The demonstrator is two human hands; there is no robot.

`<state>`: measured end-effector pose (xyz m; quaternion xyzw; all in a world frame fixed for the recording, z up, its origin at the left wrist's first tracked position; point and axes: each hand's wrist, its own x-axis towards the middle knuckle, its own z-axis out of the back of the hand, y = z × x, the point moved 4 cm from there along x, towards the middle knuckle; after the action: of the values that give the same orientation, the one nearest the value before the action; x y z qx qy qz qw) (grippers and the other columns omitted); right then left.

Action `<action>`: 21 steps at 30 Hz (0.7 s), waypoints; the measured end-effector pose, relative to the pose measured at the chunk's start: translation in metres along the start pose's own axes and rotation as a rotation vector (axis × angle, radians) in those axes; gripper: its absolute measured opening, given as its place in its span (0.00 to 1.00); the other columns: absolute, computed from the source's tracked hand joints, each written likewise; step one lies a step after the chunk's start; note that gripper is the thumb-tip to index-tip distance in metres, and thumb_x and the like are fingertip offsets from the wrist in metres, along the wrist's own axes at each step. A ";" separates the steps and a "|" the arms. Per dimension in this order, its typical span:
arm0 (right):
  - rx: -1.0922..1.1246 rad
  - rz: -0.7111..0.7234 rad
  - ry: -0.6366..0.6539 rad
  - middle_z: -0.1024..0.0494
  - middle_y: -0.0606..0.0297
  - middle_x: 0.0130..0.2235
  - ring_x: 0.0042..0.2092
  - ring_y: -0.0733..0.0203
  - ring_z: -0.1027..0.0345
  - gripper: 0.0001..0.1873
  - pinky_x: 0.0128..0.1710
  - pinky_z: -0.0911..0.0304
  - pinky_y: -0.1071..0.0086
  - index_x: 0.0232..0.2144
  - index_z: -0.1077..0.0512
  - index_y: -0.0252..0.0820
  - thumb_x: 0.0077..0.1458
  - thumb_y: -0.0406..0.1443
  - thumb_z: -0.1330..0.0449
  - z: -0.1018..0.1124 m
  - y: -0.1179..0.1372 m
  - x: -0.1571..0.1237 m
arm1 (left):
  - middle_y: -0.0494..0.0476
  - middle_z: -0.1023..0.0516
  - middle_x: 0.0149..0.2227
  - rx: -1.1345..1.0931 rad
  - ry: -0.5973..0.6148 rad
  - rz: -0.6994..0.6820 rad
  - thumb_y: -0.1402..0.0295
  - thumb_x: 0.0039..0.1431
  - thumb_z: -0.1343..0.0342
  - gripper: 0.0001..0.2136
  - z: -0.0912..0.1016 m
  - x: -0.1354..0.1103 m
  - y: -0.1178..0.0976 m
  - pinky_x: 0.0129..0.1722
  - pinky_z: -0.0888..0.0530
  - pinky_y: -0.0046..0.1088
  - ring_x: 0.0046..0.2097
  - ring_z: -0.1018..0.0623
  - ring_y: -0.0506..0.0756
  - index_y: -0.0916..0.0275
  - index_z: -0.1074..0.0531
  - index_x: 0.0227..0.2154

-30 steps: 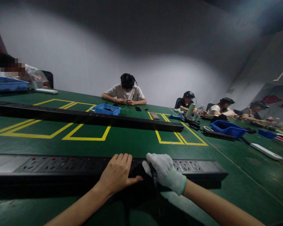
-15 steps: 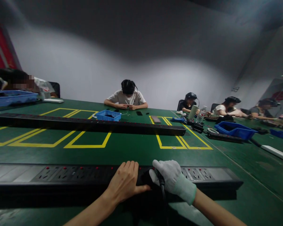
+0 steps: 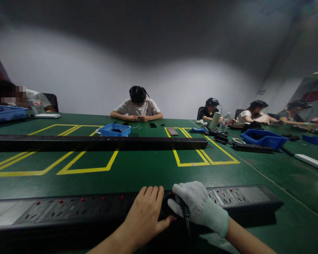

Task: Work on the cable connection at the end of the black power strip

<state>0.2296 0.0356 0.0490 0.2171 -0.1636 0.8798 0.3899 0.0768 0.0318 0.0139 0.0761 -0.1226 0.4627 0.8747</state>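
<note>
A long black power strip (image 3: 76, 211) with rows of sockets and red lights runs across the near side of the table. My left hand (image 3: 145, 211), bare, grips the strip near its middle, fingers over the top and thumb along the near side. Close beside it, my right hand (image 3: 197, 203) in a pale glove is closed around a black plug (image 3: 169, 204) against the strip's socket face. The plug's cord (image 3: 187, 217) hangs down toward me. The plug's pins and the socket beneath are hidden.
A second black power strip (image 3: 159, 142) lies farther back across yellow-taped rectangles on the green table (image 3: 145, 174). Behind it stands a blue bin (image 3: 115, 130). On the right are a larger blue bin (image 3: 265, 138) and a bottle (image 3: 224, 121). Several people sit around the table.
The view has shifted and tilted slightly, so the near strip and both hands appear a little farther right. Both hands keep their grips, the right still on the plug.
</note>
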 end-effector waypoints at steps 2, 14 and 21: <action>0.004 -0.008 0.027 0.28 0.67 0.27 0.27 0.63 0.38 0.11 0.29 0.54 0.69 0.35 0.33 0.42 0.59 0.44 0.48 -0.001 -0.001 -0.001 | 0.65 0.30 0.50 -0.043 0.007 -0.060 0.47 0.59 0.57 0.32 0.001 0.003 -0.003 0.50 0.34 0.44 0.50 0.31 0.63 0.64 0.43 0.59; 0.030 -0.037 0.054 0.26 0.64 0.30 0.30 0.62 0.35 0.14 0.31 0.51 0.69 0.36 0.32 0.41 0.60 0.44 0.50 0.004 0.002 -0.003 | 0.64 0.30 0.45 -0.016 0.042 -0.130 0.49 0.59 0.56 0.31 0.003 0.006 -0.002 0.43 0.32 0.42 0.44 0.30 0.62 0.57 0.51 0.62; 0.026 -0.023 0.019 0.25 0.63 0.30 0.30 0.61 0.35 0.14 0.31 0.50 0.69 0.37 0.32 0.41 0.60 0.44 0.50 0.005 0.004 -0.002 | 0.65 0.30 0.45 -0.015 -0.002 -0.124 0.46 0.58 0.56 0.33 0.001 0.003 -0.002 0.43 0.32 0.41 0.45 0.29 0.62 0.57 0.50 0.62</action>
<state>0.2292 0.0298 0.0515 0.2159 -0.1459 0.8792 0.3988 0.0804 0.0330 0.0159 0.0776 -0.1220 0.4065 0.9022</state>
